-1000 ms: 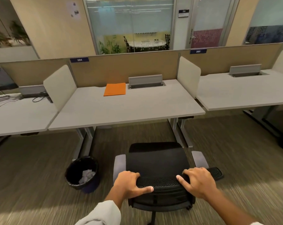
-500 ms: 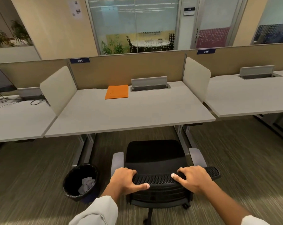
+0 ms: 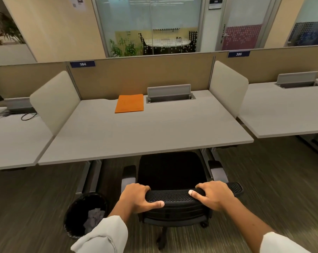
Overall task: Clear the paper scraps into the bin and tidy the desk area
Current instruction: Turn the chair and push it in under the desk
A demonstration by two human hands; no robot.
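A black office chair (image 3: 171, 172) stands in front of the grey desk (image 3: 145, 132), its seat partly under the desk's front edge. My left hand (image 3: 138, 199) grips the left part of the chair's mesh backrest top, and my right hand (image 3: 213, 196) grips the right part. A black bin (image 3: 77, 214) stands on the carpet at the lower left, beside the desk leg, with crumpled paper scraps (image 3: 94, 216) inside. An orange folder (image 3: 129, 103) lies flat at the back of the desk.
An open grey cable flap (image 3: 170, 92) sits behind the folder's right side. Cream side screens (image 3: 54, 99) divide the desk from neighbouring desks on both sides. Cables (image 3: 26, 115) lie on the left desk. Carpet runs all around the chair.
The chair has rolled forward toward the desk with both hands on its backrest, so its seat now reaches under the desk edge. The view has moved closer to the desk.
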